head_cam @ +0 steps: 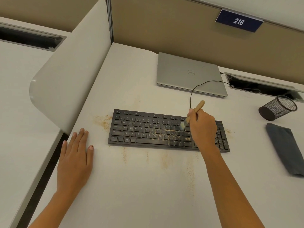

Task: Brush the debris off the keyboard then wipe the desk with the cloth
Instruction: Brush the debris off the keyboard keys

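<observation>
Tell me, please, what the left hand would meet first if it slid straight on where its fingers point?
Probably the white divider panel, whose foot slants across that line just ahead of the left hand; the keyboard and debris lie off to the right, though depth is unclear.

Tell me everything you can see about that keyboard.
The keyboard is black, plastic-looking, with a number pad, lying level on the white desk before a closed laptop. Tan debris dusts its right half; the left looks cleaner. A thin black cable leaves its back edge. The right hand holds a brush with bristles on its keys.
</observation>
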`<state>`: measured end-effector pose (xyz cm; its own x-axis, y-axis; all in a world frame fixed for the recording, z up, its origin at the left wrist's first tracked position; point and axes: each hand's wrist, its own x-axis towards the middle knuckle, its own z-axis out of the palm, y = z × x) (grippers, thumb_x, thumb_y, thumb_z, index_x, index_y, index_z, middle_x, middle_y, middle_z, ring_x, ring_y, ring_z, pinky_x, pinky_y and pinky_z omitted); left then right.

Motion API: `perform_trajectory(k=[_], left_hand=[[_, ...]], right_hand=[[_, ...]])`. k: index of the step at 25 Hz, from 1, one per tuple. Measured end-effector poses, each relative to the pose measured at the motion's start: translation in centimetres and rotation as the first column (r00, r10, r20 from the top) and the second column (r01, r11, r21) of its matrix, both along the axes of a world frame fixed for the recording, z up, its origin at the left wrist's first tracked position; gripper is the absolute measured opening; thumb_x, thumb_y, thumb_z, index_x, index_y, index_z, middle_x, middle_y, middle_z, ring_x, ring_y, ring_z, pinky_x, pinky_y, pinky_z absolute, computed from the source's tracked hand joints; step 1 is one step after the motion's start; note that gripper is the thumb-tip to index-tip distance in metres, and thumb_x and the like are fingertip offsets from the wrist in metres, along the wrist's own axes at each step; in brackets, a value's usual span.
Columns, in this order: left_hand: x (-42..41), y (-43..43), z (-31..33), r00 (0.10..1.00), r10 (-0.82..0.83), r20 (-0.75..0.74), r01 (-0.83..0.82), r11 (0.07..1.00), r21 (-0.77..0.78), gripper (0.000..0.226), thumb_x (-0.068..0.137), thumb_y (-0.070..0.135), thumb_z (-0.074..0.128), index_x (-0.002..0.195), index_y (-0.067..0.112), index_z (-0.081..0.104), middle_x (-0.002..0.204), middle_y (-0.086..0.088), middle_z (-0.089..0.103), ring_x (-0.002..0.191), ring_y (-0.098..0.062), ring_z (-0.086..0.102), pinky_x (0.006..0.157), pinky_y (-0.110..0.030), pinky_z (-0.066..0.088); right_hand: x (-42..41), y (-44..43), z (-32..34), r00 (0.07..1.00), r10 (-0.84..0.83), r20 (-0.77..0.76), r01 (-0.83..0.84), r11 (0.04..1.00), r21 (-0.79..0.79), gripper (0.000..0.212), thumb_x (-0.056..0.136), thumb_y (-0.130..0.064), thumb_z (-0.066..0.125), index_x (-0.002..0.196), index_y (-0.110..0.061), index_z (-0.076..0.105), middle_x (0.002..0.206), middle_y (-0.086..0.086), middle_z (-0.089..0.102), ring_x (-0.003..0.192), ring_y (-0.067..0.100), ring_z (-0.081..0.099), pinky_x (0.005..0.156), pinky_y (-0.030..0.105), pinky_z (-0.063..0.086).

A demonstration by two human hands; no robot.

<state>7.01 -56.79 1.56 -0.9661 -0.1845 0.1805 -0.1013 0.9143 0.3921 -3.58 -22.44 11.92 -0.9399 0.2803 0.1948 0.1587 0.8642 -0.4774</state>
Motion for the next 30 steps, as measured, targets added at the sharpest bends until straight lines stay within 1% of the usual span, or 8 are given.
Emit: perform_trajectory(k=[6,9,13,16,20,25,28,30], left_hand=[[0.1,0.0,0.1,1.0,0.005,-0.012,-0.005,1.0,0.003,0.062,0.1,0.039,0.021,0.151,0.006,0.036,0.157,-0.009,0.035,0.148,-0.025,0.025,0.123,-0.039,0.008],[0.1,0.0,0.1,1.0,0.002,-0.01,-0.002,1.0,0.005,0.063,0.1,0.04,0.021,0.151,0.005,0.036,0.157,-0.009,0.035,0.148,-0.025,0.024,0.123,-0.04,0.008],[0.1,0.1,0.1,1.0,0.0,-0.008,0.001,1.0,0.007,0.063,0.1,0.039,0.022,0.151,0.005,0.035,0.157,-0.009,0.034,0.148,-0.024,0.024,0.123,-0.044,0.011],[0.2,-0.1,0.1,1.0,0.003,-0.006,-0.003,1.0,-0.006,0.062,0.1,0.038,0.022,0.151,0.005,0.035,0.157,-0.01,0.034,0.148,-0.024,0.024,0.123,-0.045,0.012],[0.0,0.1,0.0,1.0,-0.004,0.004,0.004,1.0,0.0,0.063,0.1,0.04,0.02,0.151,0.006,0.035,0.158,-0.009,0.034,0.149,-0.024,0.023,0.123,-0.044,0.011],[0.1,-0.2,0.0,1.0,0.001,0.0,-0.001,1.0,-0.003,0.062,0.1,0.039,0.021,0.151,0.006,0.036,0.158,-0.009,0.034,0.149,-0.024,0.024,0.123,-0.044,0.011],[0.1,0.0,0.1,1.0,-0.004,-0.002,0.004,1.0,0.002,0.062,0.101,0.039,0.021,0.151,0.006,0.035,0.158,-0.009,0.034,0.149,-0.024,0.023,0.123,-0.043,0.011],[0.1,0.0,0.1,1.0,-0.001,-0.007,0.001,1.0,0.002,0.062,0.1,0.039,0.021,0.151,0.006,0.035,0.158,-0.009,0.034,0.149,-0.023,0.023,0.123,-0.043,0.01]], right_hand=[[0.0,0.5,-0.3,1.0,0.02,0.001,-0.02,0.998,-0.055,0.037,0.102,-0.031,0.041,0.09,-0.007,0.065,0.064,-0.001,0.055,0.053,0.011,0.048,0.048,0.025,0.032],[0.0,0.6,-0.5,0.998,0.061,-0.006,-0.061,0.998,-0.036,0.035,0.102,-0.036,0.041,0.098,-0.012,0.066,0.079,0.0,0.063,0.07,0.017,0.058,0.059,0.03,0.041],[-0.3,1.2,-0.9,0.989,-0.129,-0.071,0.124,0.989,-0.077,0.034,0.102,-0.031,0.043,0.096,-0.007,0.066,0.083,0.008,0.066,0.073,0.024,0.062,0.06,0.033,0.044],[-0.1,0.4,-1.1,0.998,0.0,-0.067,-0.012,0.983,-0.183,0.031,0.102,-0.031,0.043,0.099,-0.011,0.067,0.082,0.004,0.066,0.069,0.021,0.064,0.059,0.035,0.052],[0.4,0.5,-0.9,0.991,-0.11,-0.075,0.111,0.994,0.009,0.036,0.103,-0.03,0.041,0.093,-0.003,0.063,0.081,0.009,0.063,0.069,0.021,0.057,0.055,0.029,0.041],[0.5,-0.1,-0.8,0.998,0.045,-0.032,-0.048,0.995,-0.091,0.034,0.102,-0.032,0.042,0.099,-0.009,0.067,0.077,0.002,0.061,0.062,0.01,0.05,0.052,0.023,0.031],[0.4,0.7,-1.1,0.99,-0.113,-0.08,0.115,0.993,0.025,0.037,0.103,-0.031,0.039,0.095,-0.006,0.065,0.076,0.005,0.062,0.065,0.019,0.054,0.053,0.028,0.037],[0.4,1.1,-1.2,0.985,-0.135,-0.106,0.136,0.991,0.0,0.037,0.103,-0.031,0.04,0.096,-0.004,0.064,0.081,0.009,0.063,0.071,0.025,0.058,0.057,0.032,0.043]])
